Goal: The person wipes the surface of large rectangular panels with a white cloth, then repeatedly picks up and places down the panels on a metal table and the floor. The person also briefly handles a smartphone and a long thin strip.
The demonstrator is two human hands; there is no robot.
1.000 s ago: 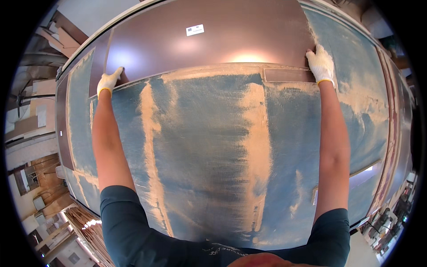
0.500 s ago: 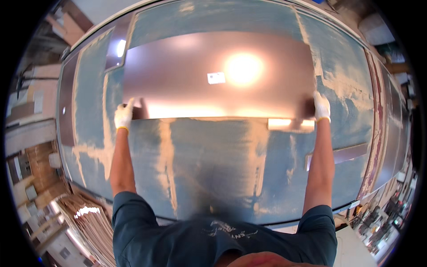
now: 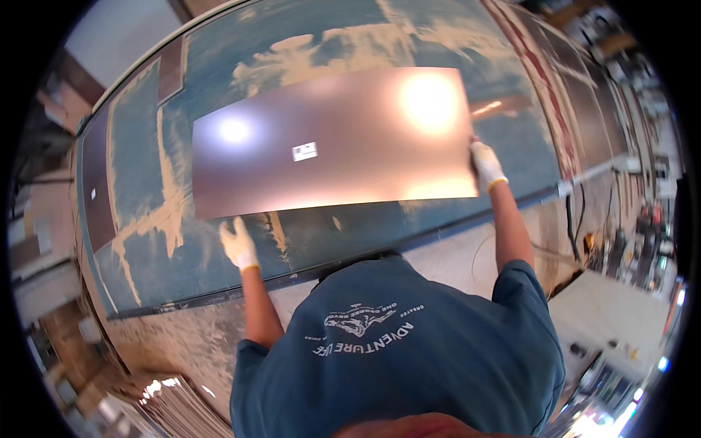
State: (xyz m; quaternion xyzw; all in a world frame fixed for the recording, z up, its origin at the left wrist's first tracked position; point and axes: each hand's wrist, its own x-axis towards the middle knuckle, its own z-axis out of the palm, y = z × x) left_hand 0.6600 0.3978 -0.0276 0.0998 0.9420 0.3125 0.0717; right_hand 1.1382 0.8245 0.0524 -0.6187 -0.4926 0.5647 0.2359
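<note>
A large glossy brown panel with a small white label lies over the blue-green table top, bright reflections across its face. At its right edge is my right hand, in a white glove with a yellow cuff, its fingers curled against the panel side. My left hand, gloved the same way, is just below the panel's near left corner. Its thumb and fingers are apart, and nothing shows in it. Whether the left fingertips touch the panel edge I cannot tell.
The blue-green table carries patches of tan dust. Brown strips lie at its left end and far left; another narrow piece lies right of the panel. A stack of thin sheets stands at lower left.
My left hand has come off the panel's left side and now sits below its near edge. The view has shifted and turned; my right hand stays at the panel's right edge.
</note>
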